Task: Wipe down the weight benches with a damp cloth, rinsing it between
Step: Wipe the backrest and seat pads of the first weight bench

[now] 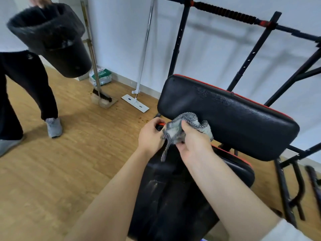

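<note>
A black weight bench with red trim fills the middle and right; its tilted backrest pad (232, 117) shows damp streaks, and the seat pad (166, 193) lies below my arms. A grey-and-white patterned cloth (180, 129) is bunched in front of the backrest's lower left edge. My right hand (194, 141) grips the bunched cloth, thumb on top. My left hand (151, 136) pinches the cloth's left side, its fingers curled; a strip of cloth hangs down between the hands.
Another person (26, 87) stands at left, holding a black bin (52, 40) lined with a dark bag. A broom with dustpan (102, 100) and a flat white mop (135, 101) lean on the wall. A black rack with barbell (231, 14) stands behind the bench. Wooden floor (60, 171).
</note>
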